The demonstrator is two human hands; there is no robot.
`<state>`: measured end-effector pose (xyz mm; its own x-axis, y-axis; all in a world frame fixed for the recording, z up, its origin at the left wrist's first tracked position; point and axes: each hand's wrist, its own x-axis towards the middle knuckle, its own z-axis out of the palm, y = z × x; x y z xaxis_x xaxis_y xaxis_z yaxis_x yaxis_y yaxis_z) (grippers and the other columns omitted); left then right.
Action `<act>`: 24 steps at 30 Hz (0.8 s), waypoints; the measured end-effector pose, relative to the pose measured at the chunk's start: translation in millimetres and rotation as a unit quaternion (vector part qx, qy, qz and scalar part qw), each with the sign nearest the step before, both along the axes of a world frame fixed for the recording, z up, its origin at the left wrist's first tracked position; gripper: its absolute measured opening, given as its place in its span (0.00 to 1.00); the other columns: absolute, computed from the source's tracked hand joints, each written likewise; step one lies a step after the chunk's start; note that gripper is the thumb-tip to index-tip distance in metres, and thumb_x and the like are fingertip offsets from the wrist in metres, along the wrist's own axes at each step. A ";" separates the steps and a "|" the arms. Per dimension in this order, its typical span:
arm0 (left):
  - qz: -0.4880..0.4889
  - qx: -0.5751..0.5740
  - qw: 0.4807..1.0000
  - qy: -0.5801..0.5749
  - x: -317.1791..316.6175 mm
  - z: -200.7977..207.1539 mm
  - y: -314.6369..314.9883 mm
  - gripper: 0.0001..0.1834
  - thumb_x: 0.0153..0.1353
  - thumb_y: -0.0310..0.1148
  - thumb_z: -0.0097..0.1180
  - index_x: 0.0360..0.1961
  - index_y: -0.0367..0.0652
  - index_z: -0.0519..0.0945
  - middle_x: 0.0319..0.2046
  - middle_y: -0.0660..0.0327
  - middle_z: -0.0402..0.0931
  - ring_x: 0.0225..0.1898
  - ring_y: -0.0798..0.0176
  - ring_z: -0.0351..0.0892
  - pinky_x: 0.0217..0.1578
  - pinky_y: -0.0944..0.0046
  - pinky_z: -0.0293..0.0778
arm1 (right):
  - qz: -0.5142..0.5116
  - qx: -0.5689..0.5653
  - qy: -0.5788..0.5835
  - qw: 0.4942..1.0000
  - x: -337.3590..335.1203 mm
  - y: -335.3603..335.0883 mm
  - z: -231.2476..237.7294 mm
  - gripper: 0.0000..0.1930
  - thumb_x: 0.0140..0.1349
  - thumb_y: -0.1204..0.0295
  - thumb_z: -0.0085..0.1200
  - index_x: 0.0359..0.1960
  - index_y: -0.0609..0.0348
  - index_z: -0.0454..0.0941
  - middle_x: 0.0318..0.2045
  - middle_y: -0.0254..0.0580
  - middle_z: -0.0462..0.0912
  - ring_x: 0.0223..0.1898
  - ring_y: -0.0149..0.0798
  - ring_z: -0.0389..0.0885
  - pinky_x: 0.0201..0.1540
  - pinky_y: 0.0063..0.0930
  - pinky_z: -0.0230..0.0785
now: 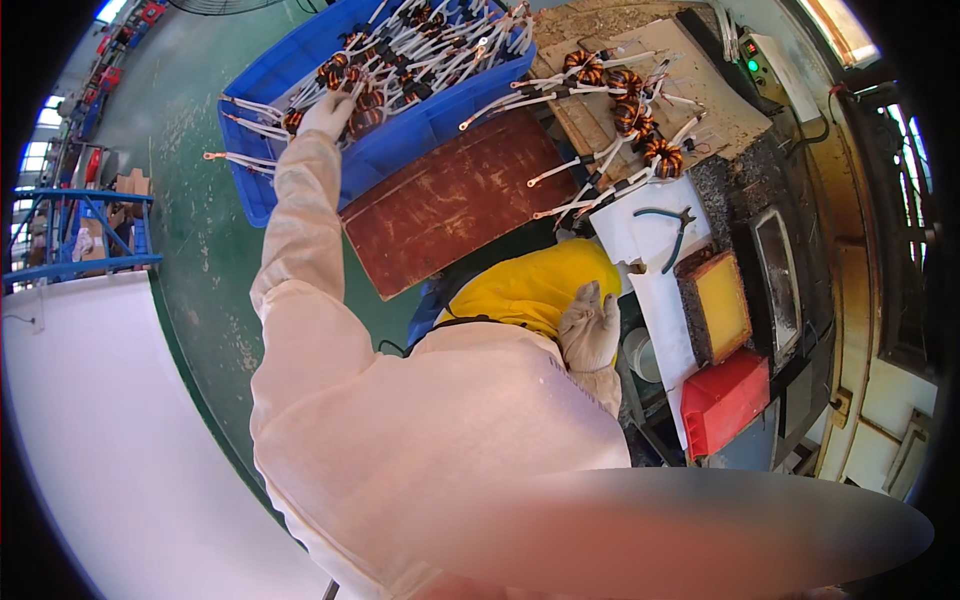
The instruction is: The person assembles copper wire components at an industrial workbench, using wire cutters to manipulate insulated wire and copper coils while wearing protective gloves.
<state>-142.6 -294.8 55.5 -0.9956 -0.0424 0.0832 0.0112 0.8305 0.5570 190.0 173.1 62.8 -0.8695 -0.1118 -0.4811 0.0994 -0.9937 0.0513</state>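
My left hand, in a pale glove, reaches far out into a blue bin. Its fingers are bent around a copper-wound ring coil among the pile there; the fingertips are partly hidden. Many such coils with white leads and metal lugs fill the bin. Close to my body, above the yellow cloth on my lap, my right hand is gloved too. Its palm is turned up, fingers loosely apart, with nothing seen in it.
Several ring coils lie on cardboard over the bench. Nearer are blue-handled pliers, a yellow block in a dark frame, a red container and a metal-rimmed trough. A worn reddish-brown board lies beside the bin.
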 end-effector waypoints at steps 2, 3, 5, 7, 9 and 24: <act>0.043 -0.115 0.987 -0.104 12.8 4.1 -24.8 0.22 0.55 0.51 0.50 0.48 0.53 0.77 0.42 0.50 0.78 0.46 0.48 0.76 0.48 0.56 0.69 | -0.008 -0.009 -0.013 1.000 1.1 -1.3 1.9 0.15 0.63 0.59 0.49 0.46 0.55 0.71 0.41 0.41 0.78 0.29 0.32 0.75 0.32 0.24 0.72; 0.093 -0.193 0.962 -0.172 20.8 7.1 -28.3 0.22 0.54 0.50 0.52 0.49 0.56 0.76 0.44 0.50 0.77 0.48 0.47 0.75 0.50 0.55 0.69 | -0.011 -0.017 -0.021 1.000 1.2 -1.7 1.9 0.15 0.64 0.59 0.48 0.46 0.54 0.72 0.40 0.41 0.78 0.29 0.32 0.74 0.32 0.23 0.72; 0.143 -0.267 0.923 -0.237 40.8 5.1 -38.2 0.22 0.53 0.48 0.53 0.51 0.60 0.75 0.46 0.50 0.76 0.49 0.46 0.74 0.51 0.54 0.68 | -0.012 -0.017 -0.030 0.999 1.0 -2.8 -0.6 0.15 0.64 0.59 0.48 0.46 0.54 0.72 0.40 0.41 0.78 0.29 0.32 0.75 0.32 0.24 0.72; 0.076 -0.385 0.888 -0.239 58.0 -6.2 -50.0 0.28 0.51 0.48 0.57 0.56 0.64 0.70 0.53 0.50 0.70 0.54 0.42 0.69 0.54 0.52 0.66 | -0.014 -0.015 -0.039 0.999 0.8 -4.1 -0.9 0.15 0.64 0.59 0.48 0.46 0.54 0.72 0.40 0.41 0.78 0.29 0.32 0.75 0.32 0.24 0.72; 0.081 -0.370 0.890 -0.254 50.2 -2.1 -45.5 0.29 0.51 0.47 0.57 0.57 0.67 0.69 0.53 0.50 0.69 0.54 0.40 0.67 0.55 0.51 0.66 | -0.014 -0.031 -0.039 0.999 -0.3 -5.5 -0.4 0.15 0.64 0.58 0.47 0.45 0.55 0.72 0.40 0.42 0.79 0.29 0.32 0.75 0.33 0.24 0.72; 0.060 -0.327 0.923 -0.191 51.3 7.1 -24.7 0.27 0.46 0.54 0.60 0.49 0.62 0.76 0.54 0.51 0.64 0.53 0.45 0.66 0.54 0.50 0.65 | -0.026 -0.065 -0.011 0.998 9.6 -7.7 -8.5 0.16 0.65 0.59 0.45 0.45 0.57 0.74 0.40 0.44 0.79 0.30 0.33 0.75 0.35 0.24 0.72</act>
